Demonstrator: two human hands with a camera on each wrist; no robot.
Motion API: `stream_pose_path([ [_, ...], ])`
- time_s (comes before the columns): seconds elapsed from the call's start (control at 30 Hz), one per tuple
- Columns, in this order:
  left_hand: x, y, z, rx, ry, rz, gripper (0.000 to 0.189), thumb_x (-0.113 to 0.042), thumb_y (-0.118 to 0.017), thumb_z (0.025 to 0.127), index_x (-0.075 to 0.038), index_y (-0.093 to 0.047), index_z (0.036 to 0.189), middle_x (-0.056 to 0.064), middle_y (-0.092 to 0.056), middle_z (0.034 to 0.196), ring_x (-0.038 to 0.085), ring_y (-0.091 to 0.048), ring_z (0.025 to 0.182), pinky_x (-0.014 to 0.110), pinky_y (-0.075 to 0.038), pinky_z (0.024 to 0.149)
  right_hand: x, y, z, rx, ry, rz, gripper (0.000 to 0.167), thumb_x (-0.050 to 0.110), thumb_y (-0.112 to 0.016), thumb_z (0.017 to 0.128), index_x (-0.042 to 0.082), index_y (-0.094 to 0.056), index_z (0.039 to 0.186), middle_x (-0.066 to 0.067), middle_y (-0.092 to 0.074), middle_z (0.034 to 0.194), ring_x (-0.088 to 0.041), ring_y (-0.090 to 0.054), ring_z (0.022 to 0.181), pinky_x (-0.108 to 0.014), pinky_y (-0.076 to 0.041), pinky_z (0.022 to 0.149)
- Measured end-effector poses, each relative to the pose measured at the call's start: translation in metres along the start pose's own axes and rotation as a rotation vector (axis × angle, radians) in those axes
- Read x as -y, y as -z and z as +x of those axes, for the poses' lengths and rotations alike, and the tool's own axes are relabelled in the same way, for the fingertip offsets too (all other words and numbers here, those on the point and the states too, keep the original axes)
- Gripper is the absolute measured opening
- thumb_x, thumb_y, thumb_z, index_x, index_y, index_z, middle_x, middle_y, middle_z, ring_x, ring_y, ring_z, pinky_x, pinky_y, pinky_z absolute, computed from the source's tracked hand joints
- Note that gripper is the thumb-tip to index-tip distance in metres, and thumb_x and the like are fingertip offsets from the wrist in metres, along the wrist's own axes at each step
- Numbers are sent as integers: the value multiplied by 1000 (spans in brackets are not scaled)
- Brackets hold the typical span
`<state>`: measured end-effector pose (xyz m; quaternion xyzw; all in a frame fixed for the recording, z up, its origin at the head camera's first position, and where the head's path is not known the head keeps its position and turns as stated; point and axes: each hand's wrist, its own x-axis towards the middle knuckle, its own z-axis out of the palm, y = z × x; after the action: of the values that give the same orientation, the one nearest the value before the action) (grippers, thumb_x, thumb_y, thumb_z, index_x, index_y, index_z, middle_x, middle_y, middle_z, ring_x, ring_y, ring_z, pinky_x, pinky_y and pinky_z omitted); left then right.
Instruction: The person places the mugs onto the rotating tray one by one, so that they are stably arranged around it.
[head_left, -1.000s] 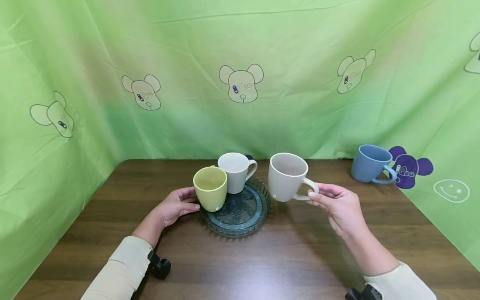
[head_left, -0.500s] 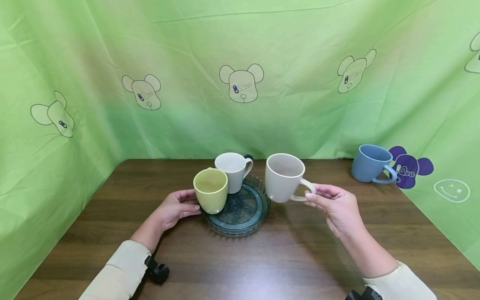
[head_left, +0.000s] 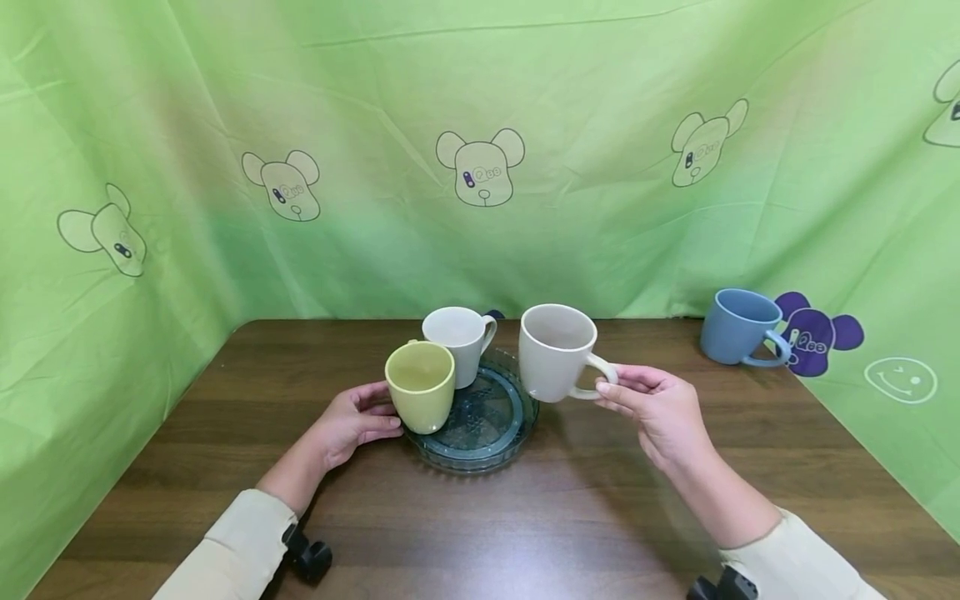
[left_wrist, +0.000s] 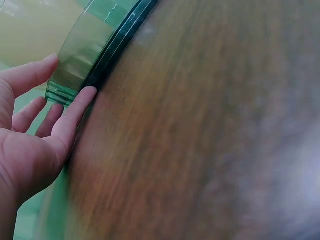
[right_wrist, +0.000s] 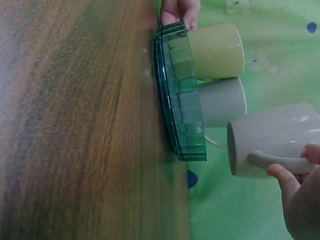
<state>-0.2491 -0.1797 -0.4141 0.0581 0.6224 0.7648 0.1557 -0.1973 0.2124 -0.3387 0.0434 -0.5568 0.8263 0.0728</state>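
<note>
At mid-table a round blue-green see-through tray with a fluted rim bears a yellow-green mug and a white mug behind it, both upright. My left hand grips the tray's left edge beside the yellow-green mug; the left wrist view shows thumb and fingers spread about the tray's wall. My right hand pinches the handle of a pale grey mug. In the right wrist view that mug hangs raised off the table, close to the tray's right side, its mouth up.
A blue mug stands at the table's back right, its handle towards the right. Green printed cloth hangs behind and along both sides of the brown wooden table.
The tray has turned, bringing the white mug leftward and the yellow-green mug slightly towards me. My right hand has moved left with the grey mug. The blue mug stays put.
</note>
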Motion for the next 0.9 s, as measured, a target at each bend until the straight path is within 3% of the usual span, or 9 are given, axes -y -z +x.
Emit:
stream_pose_path([
  [0.47,8,-2,-3,-29,-26,-38,62,20,-54,87,15,-30,144,19,-51,125,22,-65,96,46,-55,90,-7,-16,9,-46,-68,-11,35,-22,-61,81,10,-75,77,-5,-71,76,-13,-69,71,-29,-61,70],
  [0.9,6,-8,-7,-92,-3,-80,63,22,-57,84,14,-32,142,25,-47,129,21,-64,97,47,-55,89,-16,-26,15,-75,-119,-29,34,-21,-64,80,12,-74,76,-4,-71,77,-13,-69,71,-28,-60,71],
])
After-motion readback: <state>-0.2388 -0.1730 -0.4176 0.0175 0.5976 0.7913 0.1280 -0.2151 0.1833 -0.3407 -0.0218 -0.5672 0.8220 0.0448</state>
